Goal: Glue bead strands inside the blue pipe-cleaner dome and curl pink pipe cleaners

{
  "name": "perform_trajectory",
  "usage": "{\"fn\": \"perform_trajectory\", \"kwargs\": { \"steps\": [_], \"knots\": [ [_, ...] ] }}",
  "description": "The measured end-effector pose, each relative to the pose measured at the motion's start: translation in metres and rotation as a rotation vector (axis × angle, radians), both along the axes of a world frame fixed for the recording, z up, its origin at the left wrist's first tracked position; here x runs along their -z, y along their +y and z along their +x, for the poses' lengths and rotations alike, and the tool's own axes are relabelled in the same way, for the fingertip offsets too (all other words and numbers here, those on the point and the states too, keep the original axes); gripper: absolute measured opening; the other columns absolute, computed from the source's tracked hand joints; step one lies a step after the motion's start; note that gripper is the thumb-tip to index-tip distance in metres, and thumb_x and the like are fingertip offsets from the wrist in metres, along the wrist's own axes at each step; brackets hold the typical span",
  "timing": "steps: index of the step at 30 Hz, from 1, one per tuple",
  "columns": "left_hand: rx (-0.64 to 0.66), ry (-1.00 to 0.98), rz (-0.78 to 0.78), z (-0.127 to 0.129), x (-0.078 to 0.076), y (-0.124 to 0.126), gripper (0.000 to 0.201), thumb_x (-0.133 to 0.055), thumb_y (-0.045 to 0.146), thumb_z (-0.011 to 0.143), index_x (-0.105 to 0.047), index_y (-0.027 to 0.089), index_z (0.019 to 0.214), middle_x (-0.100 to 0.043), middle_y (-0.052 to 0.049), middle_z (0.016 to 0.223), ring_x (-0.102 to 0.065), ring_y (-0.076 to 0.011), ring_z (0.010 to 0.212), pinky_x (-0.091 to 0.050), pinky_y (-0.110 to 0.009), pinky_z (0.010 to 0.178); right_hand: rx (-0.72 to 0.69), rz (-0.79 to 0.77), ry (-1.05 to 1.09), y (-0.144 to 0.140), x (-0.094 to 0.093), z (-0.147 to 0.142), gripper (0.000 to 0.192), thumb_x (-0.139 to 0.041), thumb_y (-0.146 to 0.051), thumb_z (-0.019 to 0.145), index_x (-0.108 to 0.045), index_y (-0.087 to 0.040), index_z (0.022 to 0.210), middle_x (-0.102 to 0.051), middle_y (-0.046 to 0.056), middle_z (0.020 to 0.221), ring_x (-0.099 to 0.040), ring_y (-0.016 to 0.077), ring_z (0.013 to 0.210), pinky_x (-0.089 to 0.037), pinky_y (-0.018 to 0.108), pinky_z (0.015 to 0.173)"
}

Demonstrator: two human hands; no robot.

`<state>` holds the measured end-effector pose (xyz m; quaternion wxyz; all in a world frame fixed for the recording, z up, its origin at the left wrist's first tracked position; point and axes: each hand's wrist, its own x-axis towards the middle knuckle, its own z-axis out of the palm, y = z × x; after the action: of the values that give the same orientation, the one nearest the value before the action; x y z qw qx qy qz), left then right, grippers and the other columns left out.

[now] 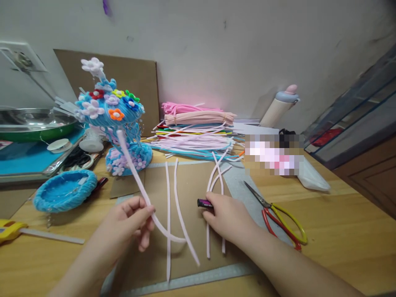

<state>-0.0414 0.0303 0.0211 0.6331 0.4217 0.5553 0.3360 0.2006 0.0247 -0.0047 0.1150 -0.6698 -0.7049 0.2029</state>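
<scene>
My left hand (137,220) pinches a pale pink pipe cleaner (136,173) between thumb and fingers; it rises to the upper left and its lower end curves right. Two more pale pipe cleaners (168,198) lie on the brown cardboard (192,247) between my hands. My right hand (221,214) is closed round a short purple-and-black stick-like object (203,203), mostly hidden in the palm. Beneath that hand lie further pale pipe cleaners (222,181), their upper parts crossing. To its right, scissors (278,214) with one red and one yellow handle rest with blades apart.
A blue fuzzy carousel-like ornament (113,111) with coloured flowers stands at back left. Near it are a blue fuzzy dish (64,189), a yellow glue gun (10,231) and a metal bowl (37,123). Pipe cleaner bundles (198,119) lie along the wall; a bottle (278,107) stands right.
</scene>
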Motion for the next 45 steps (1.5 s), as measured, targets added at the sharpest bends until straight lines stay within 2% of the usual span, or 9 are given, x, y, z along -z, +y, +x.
{"fn": "perform_trajectory", "kwargs": {
  "steps": [9,15,19,23,25,30,34,40,45],
  "knots": [
    [0.015,-0.018,-0.007,0.002,0.005,0.023,0.038,-0.065,0.047,0.074,-0.044,0.018,0.061,-0.055,0.005,0.045,-0.041,-0.0047,0.028,-0.029,-0.014,0.029,0.071,0.04,0.034,0.005,-0.001,0.004,0.008,-0.05,-0.016,0.071,-0.048,-0.023,0.074,-0.061,0.0,0.066,-0.052,0.018,0.06,-0.017,0.026,0.051],
    [0.051,0.094,0.007,0.011,0.026,0.04,0.038,-0.066,0.047,0.07,-0.044,0.018,0.058,-0.055,0.003,0.046,-0.041,-0.0062,0.028,-0.027,-0.016,0.028,0.135,0.14,0.217,0.006,0.002,0.006,0.007,-0.048,-0.025,0.08,-0.045,-0.024,0.075,-0.057,-0.003,0.066,-0.051,0.0163,0.06,-0.027,0.024,0.052],
    [-0.021,0.22,0.105,0.015,0.037,0.044,0.039,-0.062,0.053,0.072,-0.043,0.02,0.063,-0.057,0.003,0.05,-0.048,-0.0093,0.033,-0.034,-0.019,0.032,0.144,0.206,0.356,0.008,0.007,0.008,0.01,-0.049,-0.031,0.083,-0.045,-0.024,0.076,-0.057,-0.003,0.068,-0.055,0.0159,0.063,-0.035,0.024,0.056],
    [-0.074,0.356,0.234,0.011,0.035,0.041,0.037,-0.058,0.054,0.076,-0.045,0.021,0.068,-0.052,0.008,0.049,-0.041,-0.007,0.032,-0.028,-0.018,0.033,0.14,0.274,0.459,0.009,0.006,0.013,0.011,-0.047,-0.032,0.085,-0.048,-0.023,0.079,-0.059,-0.002,0.071,-0.056,0.0159,0.065,-0.041,0.025,0.06],
    [-0.039,0.429,0.255,0.009,0.033,0.034,0.036,-0.061,0.054,0.074,-0.049,0.02,0.067,-0.049,0.008,0.047,-0.039,-0.0063,0.033,-0.026,-0.017,0.034,0.091,0.279,0.497,0.009,0.006,0.012,0.011,-0.046,-0.027,0.085,-0.055,-0.021,0.087,-0.065,0.001,0.079,-0.061,0.0171,0.073,-0.045,0.026,0.065],
    [0.121,0.577,0.16,0.012,0.032,0.013,0.043,-0.066,0.057,0.067,-0.051,0.018,0.053,-0.043,0.006,0.037,-0.037,-0.0082,0.028,-0.019,-0.019,0.031,-0.172,0.188,0.516,0.001,0.01,-0.007,0.038,-0.048,-0.01,0.073,-0.067,-0.021,0.103,-0.073,0.002,0.103,-0.066,0.018,0.094,-0.049,0.027,0.081],
    [0.245,0.568,0.081,0.02,0.031,0.007,0.039,-0.06,0.054,0.071,-0.052,0.019,0.055,-0.049,0.005,0.038,-0.04,-0.01,0.026,-0.023,-0.02,0.029,-0.353,0.101,0.442,-0.005,0.007,-0.027,0.054,-0.049,-0.01,0.072,-0.064,-0.029,0.119,-0.07,-0.002,0.117,-0.065,0.0178,0.105,-0.047,0.027,0.091],
    [0.308,0.505,0.073,0.014,0.028,0.009,0.041,-0.054,0.056,0.075,-0.046,0.02,0.057,-0.049,0.006,0.041,-0.04,-0.0086,0.028,-0.024,-0.019,0.031,-0.42,0.02,0.258,-0.004,0.002,-0.035,0.059,-0.049,-0.015,0.076,-0.055,-0.041,0.128,-0.071,-0.006,0.116,-0.066,0.0201,0.104,-0.048,0.031,0.086],
    [0.331,0.559,0.058,0.013,0.031,0.004,0.031,-0.06,0.047,0.071,-0.054,0.019,0.063,-0.05,0.005,0.041,-0.042,-0.0099,0.027,-0.028,-0.019,0.029,-0.459,-0.014,0.166,0.0,0.0,-0.035,0.055,-0.047,-0.018,0.079,-0.055,-0.045,0.128,-0.07,-0.007,0.117,-0.066,0.0204,0.105,-0.048,0.032,0.086]
  ]
}}
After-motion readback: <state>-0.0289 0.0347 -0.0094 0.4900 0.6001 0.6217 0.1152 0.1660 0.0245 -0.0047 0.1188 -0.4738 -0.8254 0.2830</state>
